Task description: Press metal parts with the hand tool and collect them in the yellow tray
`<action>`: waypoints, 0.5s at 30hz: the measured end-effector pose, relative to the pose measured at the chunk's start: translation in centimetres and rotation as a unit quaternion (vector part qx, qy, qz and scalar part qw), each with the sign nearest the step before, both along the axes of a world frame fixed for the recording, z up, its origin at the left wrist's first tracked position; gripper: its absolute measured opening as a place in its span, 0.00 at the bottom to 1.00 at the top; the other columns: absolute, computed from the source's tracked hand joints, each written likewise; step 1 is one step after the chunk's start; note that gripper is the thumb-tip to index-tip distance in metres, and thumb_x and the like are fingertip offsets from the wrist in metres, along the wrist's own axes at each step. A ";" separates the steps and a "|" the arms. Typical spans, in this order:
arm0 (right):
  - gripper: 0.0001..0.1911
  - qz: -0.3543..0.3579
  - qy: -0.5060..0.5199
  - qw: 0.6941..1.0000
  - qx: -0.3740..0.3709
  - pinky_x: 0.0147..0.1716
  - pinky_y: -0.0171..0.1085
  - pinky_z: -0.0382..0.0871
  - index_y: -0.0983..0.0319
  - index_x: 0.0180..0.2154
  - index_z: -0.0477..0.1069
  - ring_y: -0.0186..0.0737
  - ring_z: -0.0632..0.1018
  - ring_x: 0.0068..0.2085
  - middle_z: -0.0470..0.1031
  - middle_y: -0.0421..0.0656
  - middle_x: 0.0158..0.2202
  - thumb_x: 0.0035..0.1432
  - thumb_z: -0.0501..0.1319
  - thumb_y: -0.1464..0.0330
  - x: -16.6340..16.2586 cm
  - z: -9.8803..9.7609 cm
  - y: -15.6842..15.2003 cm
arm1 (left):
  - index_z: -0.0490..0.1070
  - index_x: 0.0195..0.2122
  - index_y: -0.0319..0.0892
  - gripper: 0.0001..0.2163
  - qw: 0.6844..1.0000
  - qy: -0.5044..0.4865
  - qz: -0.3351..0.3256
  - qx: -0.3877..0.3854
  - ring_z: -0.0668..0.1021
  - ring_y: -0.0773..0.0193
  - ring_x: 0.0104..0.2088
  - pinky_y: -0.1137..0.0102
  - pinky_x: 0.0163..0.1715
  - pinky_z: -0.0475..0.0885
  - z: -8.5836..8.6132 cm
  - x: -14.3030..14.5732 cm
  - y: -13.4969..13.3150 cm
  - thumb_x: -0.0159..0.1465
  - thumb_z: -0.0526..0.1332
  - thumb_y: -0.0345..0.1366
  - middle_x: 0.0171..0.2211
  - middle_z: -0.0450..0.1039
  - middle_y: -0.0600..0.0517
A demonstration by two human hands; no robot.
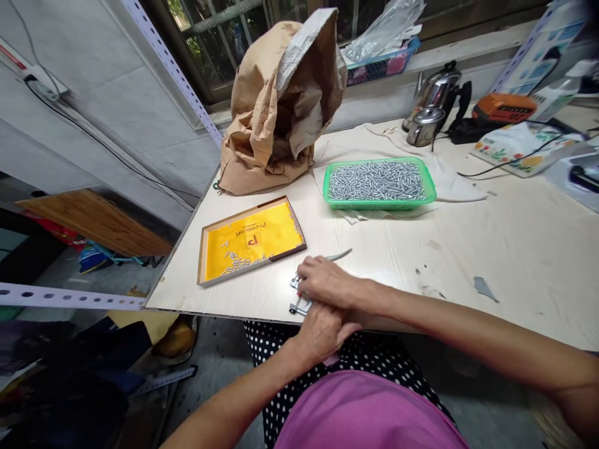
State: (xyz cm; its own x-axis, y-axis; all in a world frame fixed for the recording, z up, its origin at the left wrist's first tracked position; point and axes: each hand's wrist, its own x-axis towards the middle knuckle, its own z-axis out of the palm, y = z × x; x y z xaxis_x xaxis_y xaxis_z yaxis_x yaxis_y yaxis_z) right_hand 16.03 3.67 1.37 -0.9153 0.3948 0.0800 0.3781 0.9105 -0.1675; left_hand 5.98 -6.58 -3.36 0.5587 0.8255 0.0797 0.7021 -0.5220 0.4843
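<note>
A small metal tool [304, 305] with a coil spring and blocky ends lies near the table's front edge, largely covered by my hands. My left hand [324, 329] is closed on its near side, thumb sticking out to the right. Across its far side, and partly over the left fingers, my right hand [327, 282] rests with curled fingers; what they pinch is hidden. A curved grey metal strip [340, 254] sticks out past the right hand; I cannot tell whether it joins the tool. Just beyond is a shallow box lid [276, 221], yellow inside, holding several small metal pins.
A green plastic tray [333, 204] full of metal pins stands farther back on the table [374, 249]. Behind are a crumpled brown paper bag [253, 137], a steel kettle [440, 90] and an orange battery pack [504, 109]. A grey scrap [485, 288] lies at right.
</note>
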 end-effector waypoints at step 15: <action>0.10 -0.138 0.311 0.936 -0.091 0.37 0.40 0.67 0.60 0.37 0.69 0.40 0.73 0.37 0.73 0.45 0.34 0.64 0.49 0.71 -0.9 1.6 4.2 | 0.76 0.42 0.43 0.10 0.964 0.152 0.181 0.121 0.73 0.57 0.42 0.63 0.42 0.71 7.2 -16.9 9.1 0.68 0.54 0.33 0.38 0.73 0.46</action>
State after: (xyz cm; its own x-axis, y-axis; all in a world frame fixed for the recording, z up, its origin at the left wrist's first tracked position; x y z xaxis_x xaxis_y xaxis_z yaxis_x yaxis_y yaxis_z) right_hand 15.12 7.87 3.00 -0.5753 0.6680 0.4721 0.3716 0.7276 -0.5766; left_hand -10.96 2.52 3.87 0.2659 0.9484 0.1726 0.9496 -0.2886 0.1226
